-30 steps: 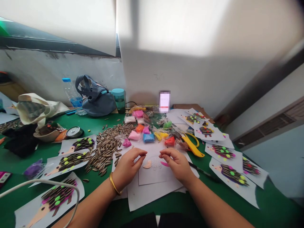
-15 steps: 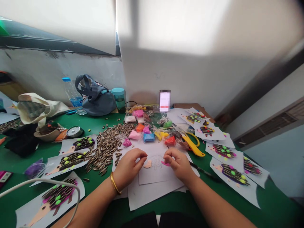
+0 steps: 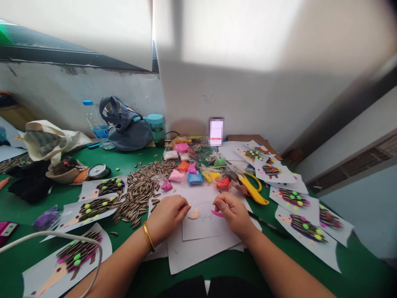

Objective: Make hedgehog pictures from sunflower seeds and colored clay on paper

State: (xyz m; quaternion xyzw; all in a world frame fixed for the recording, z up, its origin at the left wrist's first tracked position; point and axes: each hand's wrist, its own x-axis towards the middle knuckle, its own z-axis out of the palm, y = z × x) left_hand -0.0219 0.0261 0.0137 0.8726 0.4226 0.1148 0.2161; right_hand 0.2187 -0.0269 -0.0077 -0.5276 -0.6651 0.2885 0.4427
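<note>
A white sheet (image 3: 198, 234) with a pencil-drawn hedgehog (image 3: 205, 211) lies between my hands. Flattened peach clay (image 3: 194, 214) covers the drawing's left end. My right hand (image 3: 232, 213) pinches a thin strip of magenta clay (image 3: 217, 213) over the drawing's right side. My left hand (image 3: 172, 215), with a gold bangle at the wrist, has its thumb and forefinger pressed together just left of the peach clay; whatever may be between them is too small to make out.
Sunflower seeds (image 3: 139, 186) are heaped at the left. Clay packets, one of them blue (image 3: 195, 179), lie beyond the paper. A yellow cutter (image 3: 252, 189) and black pen (image 3: 266, 222) are at the right. Finished hedgehog pictures (image 3: 302, 227) flank both sides.
My left hand has shifted slightly left of the peach clay, its fingers drawn closer together. My right hand keeps its pinch on the magenta strip. The view has moved slightly.
</note>
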